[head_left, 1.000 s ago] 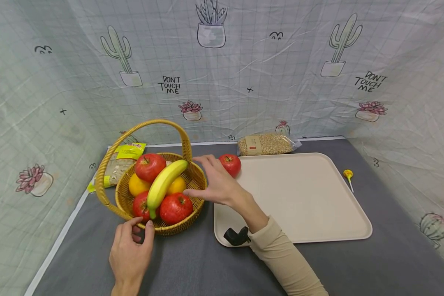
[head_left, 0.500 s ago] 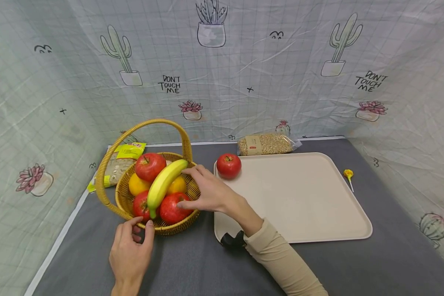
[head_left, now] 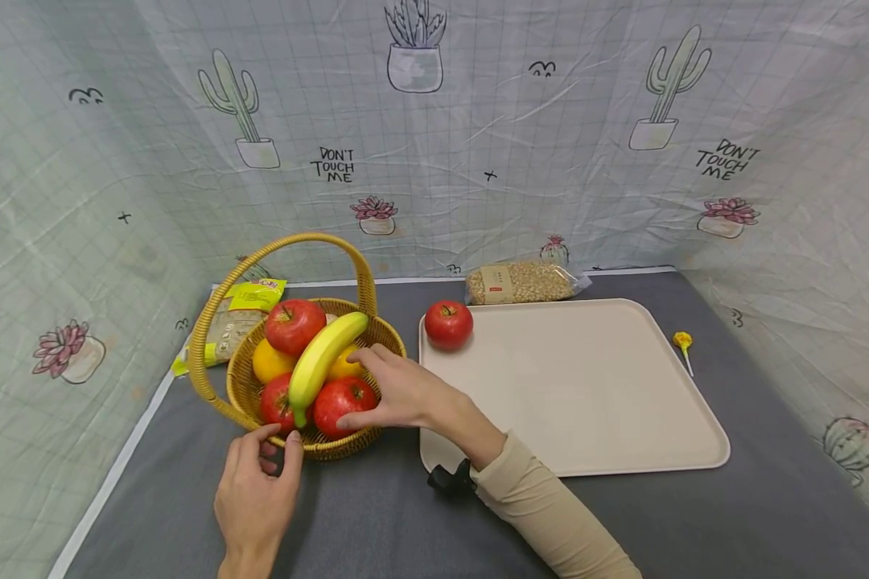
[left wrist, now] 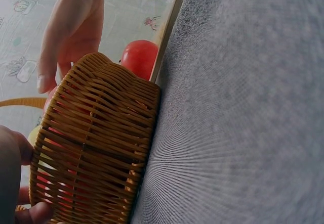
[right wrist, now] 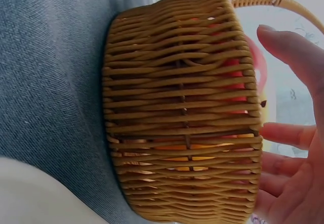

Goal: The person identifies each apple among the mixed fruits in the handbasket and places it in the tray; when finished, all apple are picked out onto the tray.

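Basket point(head_left: 327, 450) – round, woven in golden-yellow strands with narrow gaps, one high arched handle standing up, running from near left to far right. Sits upright on its base, left of centre in the head view. Front-right red apple point(head_left: 336, 404) – glossy, finely speckled pale, dark stem toward its upper right. Rests inside the basket by the near-right wall, whole.
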Action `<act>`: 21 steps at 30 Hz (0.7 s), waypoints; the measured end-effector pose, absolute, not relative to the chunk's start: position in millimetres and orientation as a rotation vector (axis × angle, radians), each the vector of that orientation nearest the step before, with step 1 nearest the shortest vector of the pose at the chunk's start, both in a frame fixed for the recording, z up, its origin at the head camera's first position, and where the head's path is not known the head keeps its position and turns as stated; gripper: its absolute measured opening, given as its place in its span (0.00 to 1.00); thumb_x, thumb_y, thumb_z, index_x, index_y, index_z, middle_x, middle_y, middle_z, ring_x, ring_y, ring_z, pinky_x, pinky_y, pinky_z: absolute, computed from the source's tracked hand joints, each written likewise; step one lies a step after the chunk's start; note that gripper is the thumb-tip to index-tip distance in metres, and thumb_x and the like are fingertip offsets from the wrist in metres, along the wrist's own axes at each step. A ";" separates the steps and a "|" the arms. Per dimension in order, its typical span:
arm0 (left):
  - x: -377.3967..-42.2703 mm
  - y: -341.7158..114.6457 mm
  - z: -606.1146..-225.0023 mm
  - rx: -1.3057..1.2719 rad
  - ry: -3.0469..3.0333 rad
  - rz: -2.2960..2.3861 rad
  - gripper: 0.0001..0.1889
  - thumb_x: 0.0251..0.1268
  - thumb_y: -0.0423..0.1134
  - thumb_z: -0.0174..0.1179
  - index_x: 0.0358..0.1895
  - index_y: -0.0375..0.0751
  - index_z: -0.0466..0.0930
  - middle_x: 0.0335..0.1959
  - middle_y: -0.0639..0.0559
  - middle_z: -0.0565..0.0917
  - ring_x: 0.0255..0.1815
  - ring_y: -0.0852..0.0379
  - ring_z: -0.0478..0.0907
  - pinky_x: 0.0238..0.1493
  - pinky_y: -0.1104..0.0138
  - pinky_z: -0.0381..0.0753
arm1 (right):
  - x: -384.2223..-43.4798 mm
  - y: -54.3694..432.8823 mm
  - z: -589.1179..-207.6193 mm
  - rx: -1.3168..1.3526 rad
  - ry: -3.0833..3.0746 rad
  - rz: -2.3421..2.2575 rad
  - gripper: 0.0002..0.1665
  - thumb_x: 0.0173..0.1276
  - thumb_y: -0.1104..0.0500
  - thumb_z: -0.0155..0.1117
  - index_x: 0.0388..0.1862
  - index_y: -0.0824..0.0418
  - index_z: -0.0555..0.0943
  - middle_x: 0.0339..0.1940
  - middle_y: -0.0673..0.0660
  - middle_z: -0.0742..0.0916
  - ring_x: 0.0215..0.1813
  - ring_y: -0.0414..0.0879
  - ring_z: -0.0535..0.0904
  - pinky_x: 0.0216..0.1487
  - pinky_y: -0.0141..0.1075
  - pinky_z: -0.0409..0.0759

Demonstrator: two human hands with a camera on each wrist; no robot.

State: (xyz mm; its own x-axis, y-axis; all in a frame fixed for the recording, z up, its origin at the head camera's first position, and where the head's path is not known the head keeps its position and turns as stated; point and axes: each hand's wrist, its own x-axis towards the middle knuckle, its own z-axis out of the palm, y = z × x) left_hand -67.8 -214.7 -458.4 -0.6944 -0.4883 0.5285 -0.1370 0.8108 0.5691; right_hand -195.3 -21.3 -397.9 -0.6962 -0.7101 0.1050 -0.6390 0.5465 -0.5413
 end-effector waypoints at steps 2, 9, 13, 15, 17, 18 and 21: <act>-68.0 -214.4 -458.2 0.459 -2.296 -0.652 0.13 0.61 0.46 0.67 0.43 0.41 0.84 0.28 0.49 0.77 0.23 0.57 0.71 0.25 0.63 0.70 | -194.0 -22.5 -399.2 -1.162 2.649 -0.831 0.49 0.56 0.28 0.68 0.70 0.49 0.68 0.62 0.51 0.77 0.56 0.44 0.80 0.60 0.38 0.80; -68.2 -214.3 -457.5 0.455 -2.302 -0.653 0.14 0.62 0.46 0.67 0.43 0.41 0.84 0.28 0.49 0.78 0.24 0.56 0.72 0.25 0.63 0.70 | -191.4 -26.6 -403.6 -1.180 2.687 -0.723 0.45 0.57 0.27 0.68 0.66 0.49 0.69 0.57 0.51 0.79 0.51 0.43 0.81 0.55 0.35 0.82; -67.9 -214.4 -457.4 0.452 -2.304 -0.656 0.14 0.62 0.46 0.67 0.43 0.41 0.84 0.28 0.49 0.78 0.23 0.56 0.71 0.25 0.64 0.70 | -190.1 -28.5 -405.8 -1.204 2.721 -0.674 0.43 0.58 0.27 0.66 0.64 0.49 0.70 0.56 0.51 0.79 0.49 0.42 0.82 0.53 0.35 0.82; -67.8 -214.4 -457.4 0.454 -2.306 -0.657 0.14 0.62 0.46 0.67 0.43 0.40 0.84 0.27 0.49 0.78 0.23 0.56 0.71 0.25 0.64 0.70 | -189.3 -29.3 -406.5 -1.212 2.733 -0.661 0.43 0.58 0.27 0.66 0.64 0.49 0.70 0.55 0.51 0.80 0.48 0.42 0.82 0.51 0.34 0.82; -67.7 -214.3 -457.4 0.458 -2.308 -0.658 0.14 0.62 0.46 0.67 0.43 0.40 0.84 0.27 0.48 0.78 0.23 0.56 0.72 0.25 0.64 0.70 | -188.4 -30.3 -407.2 -1.211 2.741 -0.648 0.42 0.58 0.26 0.65 0.63 0.49 0.71 0.53 0.51 0.81 0.47 0.42 0.82 0.50 0.34 0.82; -67.6 -214.4 -457.2 0.461 -2.309 -0.657 0.14 0.62 0.46 0.67 0.43 0.40 0.84 0.28 0.48 0.78 0.24 0.56 0.72 0.25 0.64 0.70 | -187.8 -30.9 -407.9 -1.210 2.745 -0.639 0.42 0.59 0.26 0.64 0.63 0.49 0.70 0.53 0.51 0.81 0.46 0.42 0.82 0.49 0.34 0.82; -67.3 -214.2 -456.8 0.469 -2.314 -0.654 0.14 0.62 0.47 0.66 0.43 0.40 0.84 0.28 0.48 0.79 0.24 0.56 0.72 0.25 0.64 0.70 | -186.0 -33.1 -408.8 -1.203 2.760 -0.616 0.43 0.59 0.25 0.63 0.64 0.49 0.70 0.51 0.51 0.82 0.45 0.41 0.82 0.46 0.33 0.82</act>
